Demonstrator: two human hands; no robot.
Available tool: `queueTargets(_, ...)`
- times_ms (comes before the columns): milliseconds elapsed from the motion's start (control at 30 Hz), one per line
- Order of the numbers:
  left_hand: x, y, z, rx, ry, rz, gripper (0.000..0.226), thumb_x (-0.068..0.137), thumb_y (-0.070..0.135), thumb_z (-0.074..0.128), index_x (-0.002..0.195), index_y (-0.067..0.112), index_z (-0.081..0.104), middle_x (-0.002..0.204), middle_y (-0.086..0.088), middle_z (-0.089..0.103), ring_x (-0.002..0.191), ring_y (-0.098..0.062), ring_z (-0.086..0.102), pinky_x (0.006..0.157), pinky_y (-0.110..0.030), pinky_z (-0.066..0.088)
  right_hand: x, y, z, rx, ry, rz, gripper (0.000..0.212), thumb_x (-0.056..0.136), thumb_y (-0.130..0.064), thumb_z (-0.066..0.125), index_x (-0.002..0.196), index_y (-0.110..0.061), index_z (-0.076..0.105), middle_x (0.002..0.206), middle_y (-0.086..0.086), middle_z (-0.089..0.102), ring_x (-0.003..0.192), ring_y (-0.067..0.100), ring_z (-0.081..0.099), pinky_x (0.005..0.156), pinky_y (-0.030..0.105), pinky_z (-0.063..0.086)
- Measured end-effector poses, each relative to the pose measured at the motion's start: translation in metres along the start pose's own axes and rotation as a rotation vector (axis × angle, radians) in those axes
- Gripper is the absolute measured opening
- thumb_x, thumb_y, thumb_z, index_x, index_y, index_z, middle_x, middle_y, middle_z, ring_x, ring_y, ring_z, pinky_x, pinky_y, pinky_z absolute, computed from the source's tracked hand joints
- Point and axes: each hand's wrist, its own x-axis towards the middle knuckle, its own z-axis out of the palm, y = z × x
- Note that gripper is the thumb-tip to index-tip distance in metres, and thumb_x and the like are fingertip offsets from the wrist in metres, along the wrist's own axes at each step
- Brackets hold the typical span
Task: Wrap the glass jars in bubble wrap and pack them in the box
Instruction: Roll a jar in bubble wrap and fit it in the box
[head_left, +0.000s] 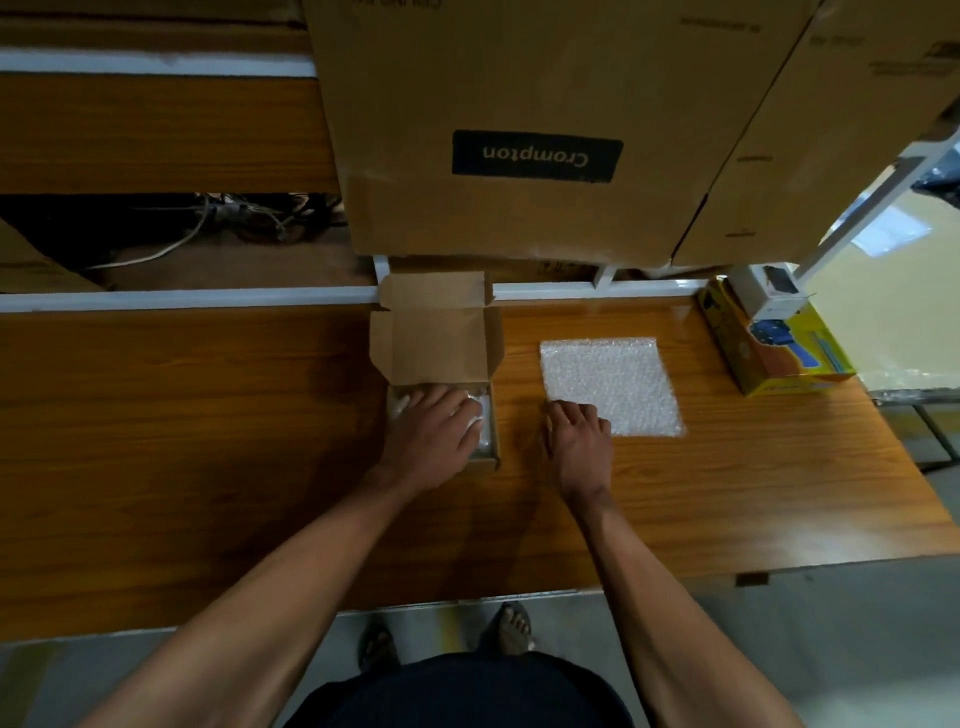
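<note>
Now, left hand (434, 434) on wrapped jar (480, 415) inside box (436, 338)

glossy wood-grain table (208, 415), matt cardboard box (436, 343), bubbly plastic wrap (608, 374)

Both forearms are bare from the elbow down, with no sleeves, watch, bracelet or rings showing. The left hand (428, 441) and the right hand (581, 441) are uncovered, no gloves. At the lower edge of the view, below the forearms, a dark garment (467, 693), near black, covers the body. Just above that garment, the feet wear dark open sandals (511, 626) with bare toes showing on the grey floor.
</note>
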Motion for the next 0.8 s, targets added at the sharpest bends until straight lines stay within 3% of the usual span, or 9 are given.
queueTargets(167, 0.054, 0.054, 0.019, -0.126, -0.105, 0.084, 0.03, 0.106, 0.035, 0.047, 0.125, 0.019, 0.063, 0.127, 0.002, 0.059, 0.119, -0.019, 0.052, 0.091, -0.037, 0.049, 0.012, 0.048, -0.005, 0.012, -0.077, 0.126, 0.039, 0.107, -0.038, 0.05, 0.14, -0.018, 0.058, 0.141, 0.01, 0.061, 0.13, 0.032, 0.053, 0.101, 0.05, 0.047)
queueTargets(300, 0.101, 0.075, 0.047, -0.124, -0.275, 0.015, 0.049, 0.104, 0.038, 0.047, 0.148, 0.016, 0.048, 0.147, -0.004, 0.052, 0.135, -0.023, 0.045, 0.102, -0.046, 0.052, 0.023, 0.076, -0.009, 0.044, -0.117, 0.167, 0.043, 0.108, -0.038, 0.05, 0.145, -0.017, 0.053, 0.144, 0.011, 0.057, 0.132, 0.032, 0.051, 0.103, 0.05, 0.046)
queueTargets(467, 0.148, 0.087, 0.07, -0.116, -0.396, -0.057, 0.064, 0.106, 0.038, 0.051, 0.162, 0.013, 0.029, 0.167, -0.007, 0.031, 0.151, -0.028, 0.029, 0.121, -0.048, 0.035, 0.047, 0.109, -0.009, 0.068, -0.11, 0.156, 0.045, 0.106, -0.036, 0.053, 0.145, -0.013, 0.053, 0.147, 0.015, 0.055, 0.134, 0.035, 0.05, 0.103, 0.053, 0.046)
queueTargets(533, 0.165, 0.088, 0.078, -0.066, -0.371, -0.063, 0.068, 0.106, 0.039, 0.051, 0.164, 0.013, 0.025, 0.169, -0.007, 0.027, 0.153, -0.029, 0.026, 0.124, -0.046, 0.028, 0.061, 0.12, -0.008, 0.065, -0.106, 0.15, 0.047, 0.105, -0.036, 0.055, 0.146, -0.012, 0.052, 0.149, 0.017, 0.053, 0.135, 0.037, 0.05, 0.103, 0.054, 0.047)
queueTargets(633, 0.192, 0.087, 0.088, -0.054, -0.358, -0.105, 0.069, 0.107, 0.041, 0.05, 0.164, 0.014, 0.022, 0.168, -0.007, 0.027, 0.151, -0.029, 0.027, 0.121, -0.048, 0.031, 0.076, 0.133, -0.004, 0.059, -0.13, 0.145, 0.05, 0.105, -0.037, 0.055, 0.148, -0.012, 0.049, 0.154, 0.019, 0.047, 0.139, 0.039, 0.046, 0.106, 0.056, 0.047)
queueTargets(800, 0.225, 0.086, 0.102, -0.034, -0.349, -0.182, 0.056, 0.107, 0.04, 0.051, 0.157, 0.019, 0.037, 0.154, -0.006, 0.044, 0.14, -0.029, 0.036, 0.113, -0.045, 0.035, 0.081, 0.145, 0.013, 0.032, -0.257, 0.086, 0.063, 0.108, -0.051, 0.038, 0.16, -0.018, 0.028, 0.17, 0.019, 0.017, 0.153, 0.043, 0.021, 0.122, 0.057, 0.028)
